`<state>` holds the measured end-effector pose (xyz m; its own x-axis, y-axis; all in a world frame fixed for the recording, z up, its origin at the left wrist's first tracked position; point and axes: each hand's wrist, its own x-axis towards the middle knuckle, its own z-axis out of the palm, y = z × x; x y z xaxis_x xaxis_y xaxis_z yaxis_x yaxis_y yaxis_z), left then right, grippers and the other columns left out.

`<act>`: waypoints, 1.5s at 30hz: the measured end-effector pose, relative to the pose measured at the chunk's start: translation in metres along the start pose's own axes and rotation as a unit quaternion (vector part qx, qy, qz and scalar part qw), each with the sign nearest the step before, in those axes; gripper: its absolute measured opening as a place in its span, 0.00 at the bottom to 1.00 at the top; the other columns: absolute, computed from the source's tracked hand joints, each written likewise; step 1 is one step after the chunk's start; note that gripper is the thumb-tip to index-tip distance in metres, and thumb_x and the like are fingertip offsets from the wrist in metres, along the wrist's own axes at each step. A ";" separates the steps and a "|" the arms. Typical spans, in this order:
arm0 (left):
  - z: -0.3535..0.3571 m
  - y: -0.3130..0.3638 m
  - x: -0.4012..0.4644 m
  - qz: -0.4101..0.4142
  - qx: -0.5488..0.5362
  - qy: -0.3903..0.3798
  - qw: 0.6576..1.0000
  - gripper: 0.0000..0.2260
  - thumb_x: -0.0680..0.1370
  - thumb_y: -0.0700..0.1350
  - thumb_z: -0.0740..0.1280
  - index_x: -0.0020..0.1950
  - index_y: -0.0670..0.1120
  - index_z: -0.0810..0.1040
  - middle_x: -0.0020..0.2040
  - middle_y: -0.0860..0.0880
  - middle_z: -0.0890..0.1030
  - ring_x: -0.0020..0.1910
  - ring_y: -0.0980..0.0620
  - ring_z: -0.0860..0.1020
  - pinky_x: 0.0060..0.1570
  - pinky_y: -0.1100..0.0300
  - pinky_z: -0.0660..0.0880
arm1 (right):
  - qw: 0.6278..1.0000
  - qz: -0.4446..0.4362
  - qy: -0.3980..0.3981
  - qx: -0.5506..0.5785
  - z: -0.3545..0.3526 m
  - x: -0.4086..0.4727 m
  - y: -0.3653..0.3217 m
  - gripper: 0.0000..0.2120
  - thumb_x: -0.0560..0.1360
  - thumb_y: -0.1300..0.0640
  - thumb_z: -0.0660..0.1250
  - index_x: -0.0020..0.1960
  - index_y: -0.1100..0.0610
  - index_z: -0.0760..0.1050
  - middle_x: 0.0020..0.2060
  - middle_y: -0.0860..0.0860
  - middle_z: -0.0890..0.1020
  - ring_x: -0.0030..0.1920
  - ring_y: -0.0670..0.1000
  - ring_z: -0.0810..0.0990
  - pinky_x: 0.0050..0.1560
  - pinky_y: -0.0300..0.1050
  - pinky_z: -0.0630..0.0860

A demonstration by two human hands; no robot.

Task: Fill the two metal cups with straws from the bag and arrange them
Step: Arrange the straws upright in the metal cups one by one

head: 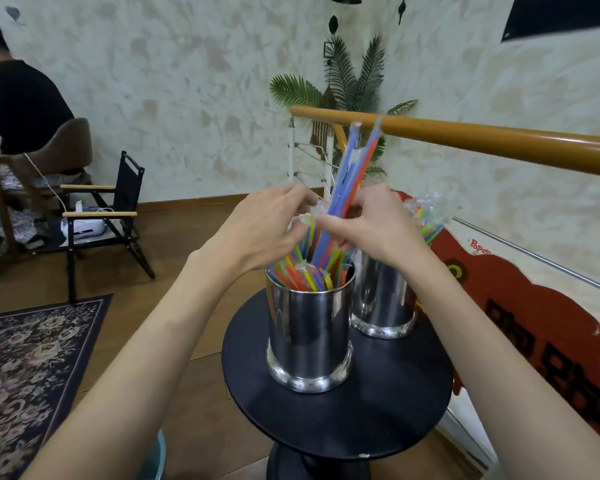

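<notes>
Our left hand and right hand are close together over the near metal cup on the round black table. Both pinch wrapped straws that stick up from it. The other metal cup stands just behind.

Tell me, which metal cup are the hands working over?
The nearer cup, at the table's middle. Both hands, left hand and right hand, hold straws above it; the other cup stands behind, to the right.

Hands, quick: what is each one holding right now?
Left hand: fingers pinch clear-wrapped straws above the near metal cup.
Right hand: fingers grip the tall blue and red straws standing in that cup.
</notes>
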<state>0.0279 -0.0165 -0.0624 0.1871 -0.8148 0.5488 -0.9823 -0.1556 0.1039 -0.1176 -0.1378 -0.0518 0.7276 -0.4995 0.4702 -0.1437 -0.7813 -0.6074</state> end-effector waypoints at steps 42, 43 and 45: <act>0.019 -0.006 -0.011 0.063 -0.086 -0.075 0.991 0.20 0.78 0.63 0.60 0.51 0.48 0.77 0.44 0.52 0.79 0.44 0.51 0.77 0.44 0.46 0.75 | 0.984 -0.115 -0.075 -0.114 -0.034 -0.012 0.042 0.19 0.75 0.46 0.74 0.64 0.48 0.79 0.53 0.39 0.79 0.50 0.41 0.80 0.49 0.42 0.79; 0.018 -0.006 -0.011 0.066 -0.082 -0.080 0.991 0.21 0.77 0.64 0.60 0.52 0.47 0.78 0.46 0.52 0.79 0.45 0.51 0.77 0.45 0.46 0.75 | 0.981 -0.118 -0.087 -0.124 -0.035 -0.011 0.046 0.22 0.75 0.46 0.74 0.67 0.48 0.77 0.55 0.40 0.77 0.52 0.42 0.79 0.50 0.42 0.79; 0.018 -0.006 -0.013 0.065 -0.080 -0.077 0.992 0.22 0.76 0.64 0.60 0.55 0.47 0.77 0.50 0.52 0.76 0.47 0.52 0.76 0.47 0.46 0.75 | 0.979 -0.114 -0.117 -0.123 -0.032 -0.012 0.051 0.26 0.75 0.47 0.74 0.71 0.47 0.73 0.61 0.42 0.77 0.55 0.42 0.77 0.51 0.38 0.77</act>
<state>0.0314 -0.0150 -0.0849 0.0452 -0.9000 0.4334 -0.9832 0.0366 0.1786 -0.1552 -0.1836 -0.0673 0.8893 -0.2251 0.3981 -0.0967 -0.9433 -0.3175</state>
